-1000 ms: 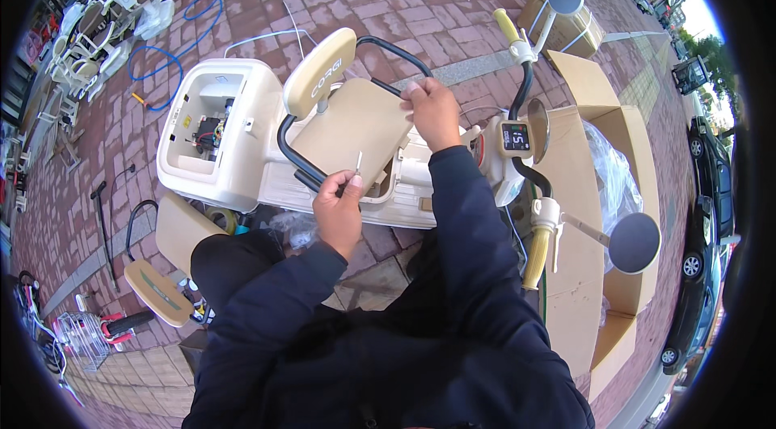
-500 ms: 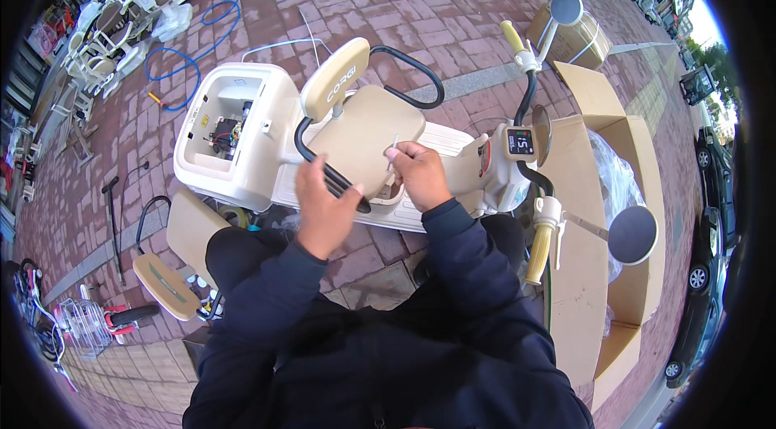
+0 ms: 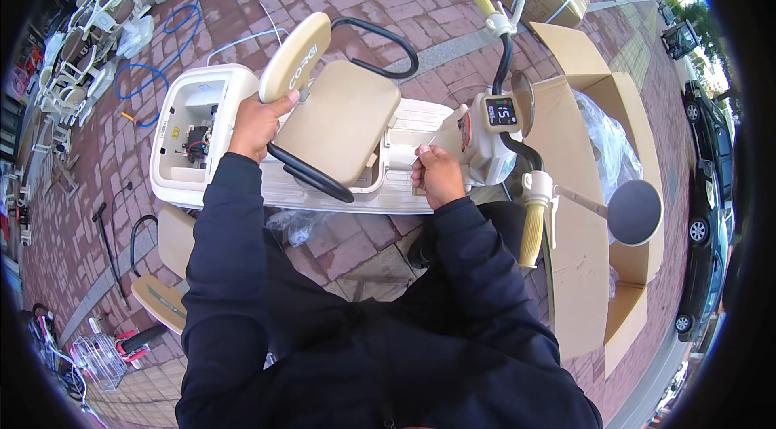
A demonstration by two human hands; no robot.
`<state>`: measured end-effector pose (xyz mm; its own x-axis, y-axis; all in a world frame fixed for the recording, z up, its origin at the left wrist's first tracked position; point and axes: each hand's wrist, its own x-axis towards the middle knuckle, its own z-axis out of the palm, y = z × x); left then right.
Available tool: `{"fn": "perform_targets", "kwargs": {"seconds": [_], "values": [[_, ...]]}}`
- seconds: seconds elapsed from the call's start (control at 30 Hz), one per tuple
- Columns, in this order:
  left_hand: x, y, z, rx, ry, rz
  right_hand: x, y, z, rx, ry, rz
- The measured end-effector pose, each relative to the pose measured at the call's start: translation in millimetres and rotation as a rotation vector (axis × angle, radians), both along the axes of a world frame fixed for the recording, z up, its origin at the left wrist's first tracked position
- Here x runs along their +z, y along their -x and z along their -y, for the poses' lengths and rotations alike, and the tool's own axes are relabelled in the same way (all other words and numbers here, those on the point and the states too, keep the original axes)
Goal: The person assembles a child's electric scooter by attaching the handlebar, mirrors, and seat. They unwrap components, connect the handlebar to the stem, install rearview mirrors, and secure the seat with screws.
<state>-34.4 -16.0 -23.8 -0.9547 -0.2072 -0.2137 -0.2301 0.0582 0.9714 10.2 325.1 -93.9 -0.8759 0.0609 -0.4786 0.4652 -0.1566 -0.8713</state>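
A cream electric scooter lies across in front of me, with a beige padded seat and black armrests. My left hand is closed around the lower edge of the seat backrest, its thumb on the front face and its fingers hidden behind. Over the scooter's footboard, right of the seat, my right hand pinches a thin, light-coloured rod; only its tip shows, too small to name. A cream open compartment shows below the seat's right edge.
The rear box stands uncovered with wiring inside. Handlebars with a lit display and round mirrors rise at right, beside an opened cardboard box. Another beige seat, a blue hose and several stacked frames lie left.
My left hand has moved left from near the armrest and taken hold of the backrest. My right hand has moved right, off the seat, still pinching the thin rod. The view has shifted slightly.
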Motion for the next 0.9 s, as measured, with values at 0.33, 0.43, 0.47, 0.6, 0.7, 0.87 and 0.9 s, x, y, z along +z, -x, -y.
{"fn": "perform_targets", "kwargs": {"seconds": [0.33,0.43,0.47,0.6,0.7,0.87,0.9], "values": [[-13,-35,-28,0.24,-0.133,0.08,-30,5,2,0.059,0.025,0.118],[-13,-42,-37,0.216,-0.062,0.071,-43,3,0,0.05,0.063,0.168],[-12,-44,-39,0.205,-0.038,0.056,-49,3,0,0.05,0.065,0.178],[-10,-43,-43,0.197,-0.057,0.071,-75,-2,0,0.081,0.036,0.185],[-12,-41,-43,0.206,-0.076,0.061,-93,-5,3,0.155,0.025,0.207],[-17,-37,-50,0.2,-0.094,0.05,-108,-11,11,0.149,0.015,0.232],[-16,-37,-51,0.199,-0.089,0.049,-109,-12,12,0.151,0.013,0.233]]}}
